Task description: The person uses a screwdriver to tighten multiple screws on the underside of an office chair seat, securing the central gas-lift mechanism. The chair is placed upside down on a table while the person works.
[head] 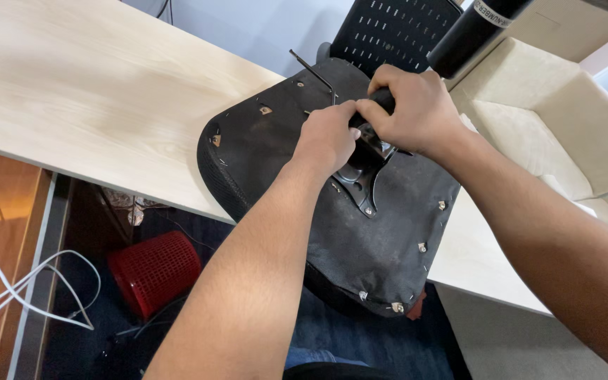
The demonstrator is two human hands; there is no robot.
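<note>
Seat (pixel 360 232) lies upside down on worktop (pixel 93 105), front edge overhanging. Left hand (pixel 328 137) pinches the mechanism plate (pixel 360 172); right hand (pixel 413 112) wraps the black cylinder (pixel 469 32). Likely bulky, stiff underneath, padded edges soft; best held by its rim.
</note>
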